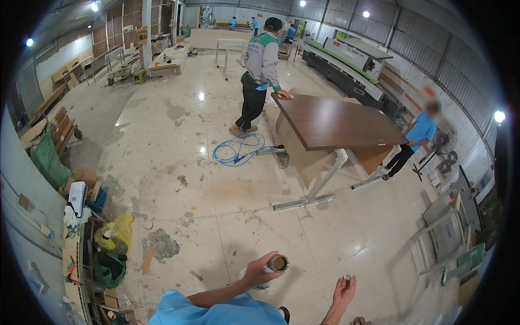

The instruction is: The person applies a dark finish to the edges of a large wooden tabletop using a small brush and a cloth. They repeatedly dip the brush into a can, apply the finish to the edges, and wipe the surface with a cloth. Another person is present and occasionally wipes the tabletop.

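Observation:
My left hand is wrapped round an upright cylindrical container, whose round mouth has a metallic rim and a brownish inside. Its exact kind is hard to make out, and my fingers hide much of its side. To the right, apart from it, my right hand is raised over the floor with loosely bent fingers and nothing visible in it. Farther ahead, a dark brown wooden panel lies across metal-legged stands. One person in a grey and green jacket rests a hand on its far corner; another in blue stands at its right end.
A blue hose lies coiled on the tiled floor near the panel. Bags and a cluttered bench line the left. Metal frames and a fan stand at right. A long machine is behind.

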### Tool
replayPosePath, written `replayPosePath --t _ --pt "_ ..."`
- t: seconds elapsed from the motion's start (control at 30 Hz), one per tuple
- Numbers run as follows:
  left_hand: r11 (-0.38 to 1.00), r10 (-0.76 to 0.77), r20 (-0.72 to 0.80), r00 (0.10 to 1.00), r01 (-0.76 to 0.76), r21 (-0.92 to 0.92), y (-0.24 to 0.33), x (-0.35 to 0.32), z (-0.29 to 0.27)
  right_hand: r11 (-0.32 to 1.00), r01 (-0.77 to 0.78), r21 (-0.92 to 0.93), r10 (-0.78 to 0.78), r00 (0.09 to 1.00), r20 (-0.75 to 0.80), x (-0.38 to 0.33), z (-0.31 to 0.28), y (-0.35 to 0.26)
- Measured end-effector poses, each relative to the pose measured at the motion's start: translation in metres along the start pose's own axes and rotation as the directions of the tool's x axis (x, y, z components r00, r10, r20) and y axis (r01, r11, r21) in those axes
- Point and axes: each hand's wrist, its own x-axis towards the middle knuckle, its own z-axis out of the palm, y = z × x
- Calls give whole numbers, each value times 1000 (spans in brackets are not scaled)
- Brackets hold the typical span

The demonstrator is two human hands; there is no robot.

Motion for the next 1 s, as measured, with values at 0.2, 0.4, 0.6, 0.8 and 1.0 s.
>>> replayPosePath --t 0.2,0.4,0.6,0.8,1.0 --pt "987 156 56 986 -158 21 5 114 86 983 -12 185 98 880 -465 47 -84 13" --pt "997 47 156 987 -55 49 -4 213 208 862 -163 481 353 873 -336 154 -165 4" --pt "994 -42 105 994 31 102 20 306 348 938 -335 -88 289 898 -330 358 -157 -82" --pt "996 -75 29 997 73 57 46 396 448 824 -100 -558 -38 973 -229 541 -53 -170" --pt "995 -93 33 995 92 39 29 500 560 837 -103 -538 26 988 -149 705 0 -214"
